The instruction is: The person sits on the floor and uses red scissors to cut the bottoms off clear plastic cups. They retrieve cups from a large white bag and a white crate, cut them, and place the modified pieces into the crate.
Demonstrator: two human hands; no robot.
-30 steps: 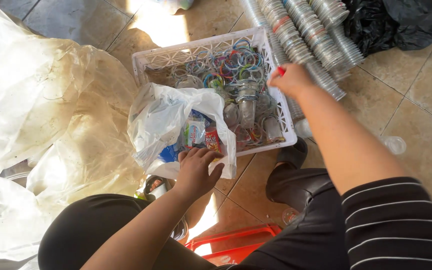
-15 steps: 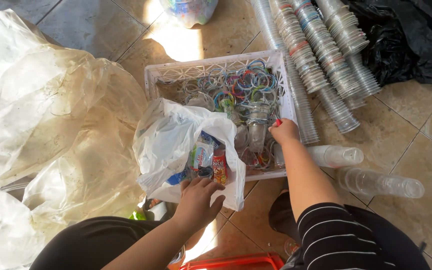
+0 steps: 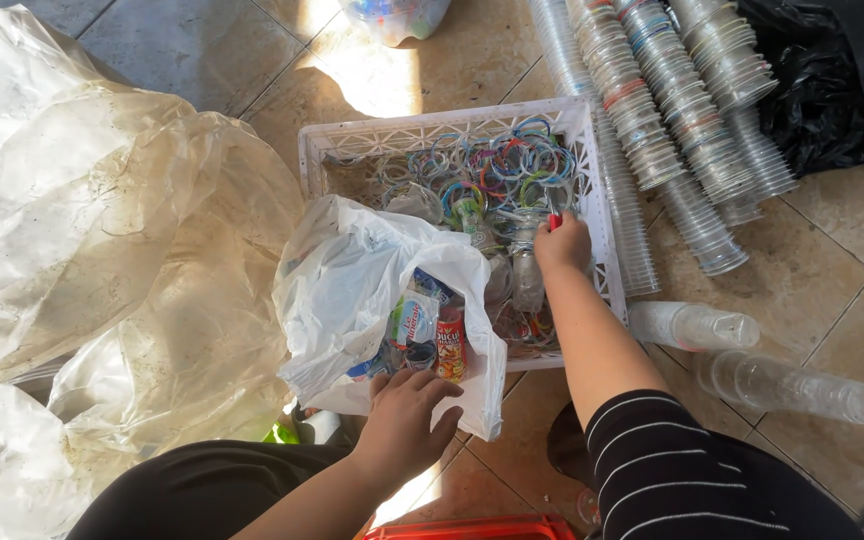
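While the person's left hand [image 3: 407, 425] grips the near edge of the white plastic bag [image 3: 352, 290], holding its mouth open, the right hand [image 3: 562, 243] reaches into the white crate [image 3: 592, 180] ahead of it. The right hand is closed around a small item among the clear bottles [image 3: 524, 270]; whether it has a firm grip on a bottle cannot be told, since the fingers hide the contact. A red fingernail shows at the far tip of that hand.

The bag mouth lies to the left of the right hand and slightly nearer the body, and it overlaps the crate's near-left corner. Colourful wrappers [image 3: 430, 335] show inside the mouth, just ahead of the left hand. Coloured plastic rings [image 3: 492, 165] fill the crate's far part, beyond the right hand. The right hand is the nearer one to the crate contents; the left hand is touching only the bag.

Stacked clear cups [image 3: 672, 120] lie on the floor to the right of the crate, their long axes running away from the body.
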